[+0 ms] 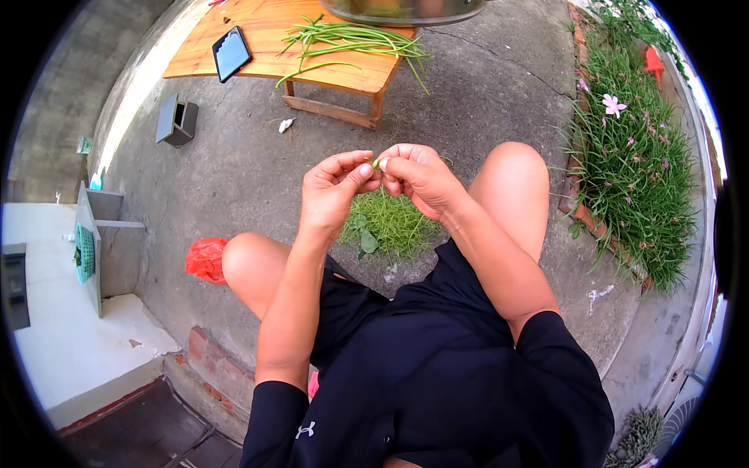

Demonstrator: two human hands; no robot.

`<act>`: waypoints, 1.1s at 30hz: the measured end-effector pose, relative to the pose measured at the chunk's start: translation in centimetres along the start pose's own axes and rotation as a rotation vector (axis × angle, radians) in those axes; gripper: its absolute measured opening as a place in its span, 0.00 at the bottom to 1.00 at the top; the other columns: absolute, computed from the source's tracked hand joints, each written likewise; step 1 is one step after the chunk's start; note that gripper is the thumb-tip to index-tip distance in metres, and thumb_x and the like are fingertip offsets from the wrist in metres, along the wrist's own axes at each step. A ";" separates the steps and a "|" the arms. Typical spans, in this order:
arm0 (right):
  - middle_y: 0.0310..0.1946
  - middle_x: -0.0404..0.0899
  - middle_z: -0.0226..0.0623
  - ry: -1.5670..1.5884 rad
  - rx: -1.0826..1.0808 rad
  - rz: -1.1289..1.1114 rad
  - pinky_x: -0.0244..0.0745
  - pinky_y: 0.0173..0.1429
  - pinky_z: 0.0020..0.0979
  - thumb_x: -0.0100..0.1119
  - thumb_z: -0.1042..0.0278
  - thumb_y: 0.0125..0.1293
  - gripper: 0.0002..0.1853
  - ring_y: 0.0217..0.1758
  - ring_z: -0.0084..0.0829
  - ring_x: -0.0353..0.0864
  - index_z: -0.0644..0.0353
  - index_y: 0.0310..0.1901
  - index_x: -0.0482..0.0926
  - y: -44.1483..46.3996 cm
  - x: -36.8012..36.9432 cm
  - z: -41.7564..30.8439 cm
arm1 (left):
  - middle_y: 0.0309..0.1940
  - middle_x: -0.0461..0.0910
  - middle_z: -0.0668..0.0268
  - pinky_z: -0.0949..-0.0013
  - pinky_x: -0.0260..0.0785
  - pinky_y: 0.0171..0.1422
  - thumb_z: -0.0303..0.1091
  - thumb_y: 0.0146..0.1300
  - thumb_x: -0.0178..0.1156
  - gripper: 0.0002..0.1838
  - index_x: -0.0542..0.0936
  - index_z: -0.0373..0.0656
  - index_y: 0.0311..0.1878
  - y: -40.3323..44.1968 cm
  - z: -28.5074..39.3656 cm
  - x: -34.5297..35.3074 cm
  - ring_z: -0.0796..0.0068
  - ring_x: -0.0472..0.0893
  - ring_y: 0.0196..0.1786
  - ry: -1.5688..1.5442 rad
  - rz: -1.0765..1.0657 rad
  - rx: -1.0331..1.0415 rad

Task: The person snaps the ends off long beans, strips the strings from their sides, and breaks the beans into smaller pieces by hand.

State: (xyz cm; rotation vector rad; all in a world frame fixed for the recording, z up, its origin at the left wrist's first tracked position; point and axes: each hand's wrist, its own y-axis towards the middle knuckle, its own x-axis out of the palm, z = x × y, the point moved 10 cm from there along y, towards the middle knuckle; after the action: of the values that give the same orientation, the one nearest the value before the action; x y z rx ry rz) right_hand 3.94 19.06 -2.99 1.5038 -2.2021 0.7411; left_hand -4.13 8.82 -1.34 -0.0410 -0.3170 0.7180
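My left hand and my right hand meet in front of me, above the gap between my knees. Thumb and fingers of each are pinched on a small green stem, most of it hidden by the fingertips. Below them on the concrete lies a heap of thin green strands, with a few leaves at its left side. Farther off, a bunch of long green stems rests on the wooden table, some tips hanging past its edge.
On the table are a tablet and part of a large metal vessel. A grey box stands on the ground to the left. A red plastic bag lies by my left knee. To the right runs a brick-edged flower bed.
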 end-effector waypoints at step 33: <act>0.27 0.81 0.26 -0.390 -0.176 0.199 0.69 0.32 0.20 0.66 0.73 0.62 0.05 0.29 0.13 0.74 0.66 0.35 0.83 0.3 -1.0 -0.3 | 0.46 0.84 0.62 0.63 0.82 0.60 0.28 0.74 0.59 0.06 0.79 0.38 0.49 0.1 -2.1 -0.6 0.70 0.86 0.48 -0.217 0.056 -0.169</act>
State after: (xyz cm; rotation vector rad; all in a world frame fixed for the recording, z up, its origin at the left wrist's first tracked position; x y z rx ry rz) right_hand 4.04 20.04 -3.38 1.4518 -2.6537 0.3126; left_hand -4.01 8.67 -3.47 -0.1334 -0.5853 0.7517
